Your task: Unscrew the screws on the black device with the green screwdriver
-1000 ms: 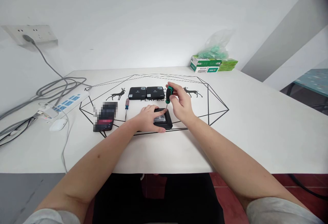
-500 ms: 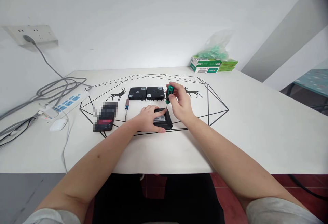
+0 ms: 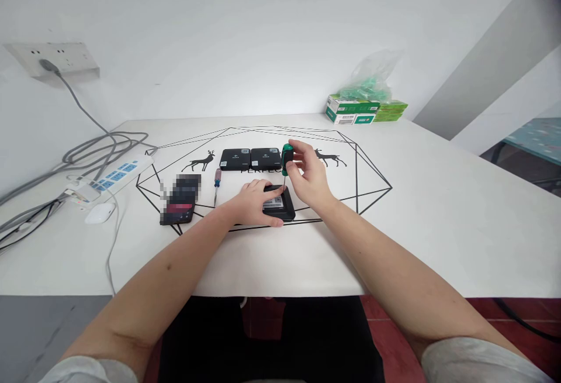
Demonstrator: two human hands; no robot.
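The left hand (image 3: 254,202) covers most of the black box (image 3: 283,207), so only its right end and part of a label show, the print too small to read. The screwdriver (image 3: 286,164) tip is too fine to see where it meets the box. A pixelated patch hides the dark device (image 3: 179,204) on the tabletop (image 3: 438,225).

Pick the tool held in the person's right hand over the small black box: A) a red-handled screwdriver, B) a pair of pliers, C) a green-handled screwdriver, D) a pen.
C: the right hand grips a green-handled screwdriver upright, its tip down on the small black box, which the left hand presses flat; the red-handled screwdriver lies apart on the table.
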